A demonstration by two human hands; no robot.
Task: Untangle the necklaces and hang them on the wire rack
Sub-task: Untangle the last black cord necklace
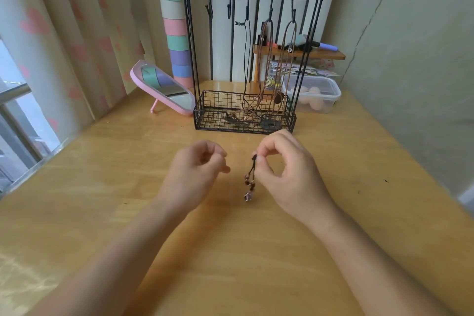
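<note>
My right hand (284,174) pinches the top of a short dark beaded necklace (250,178), which dangles with a small pendant just above the wooden table (102,187). To its left, my left hand (197,174) hovers with fingers curled and holds nothing that I can see. Behind both hands stands the black wire rack (246,115), a basket with a hook bar on top. Three necklaces hang from its hooks: a thin black one (247,59) and two brown cords (266,59), whose lower ends and pendants lie in the basket.
A pink tilted mirror (164,90) stands left of the rack. A clear plastic box (315,95) and a small wooden shelf (297,55) with pens sit behind it on the right. A curtain and window are at the left, a wall at the right.
</note>
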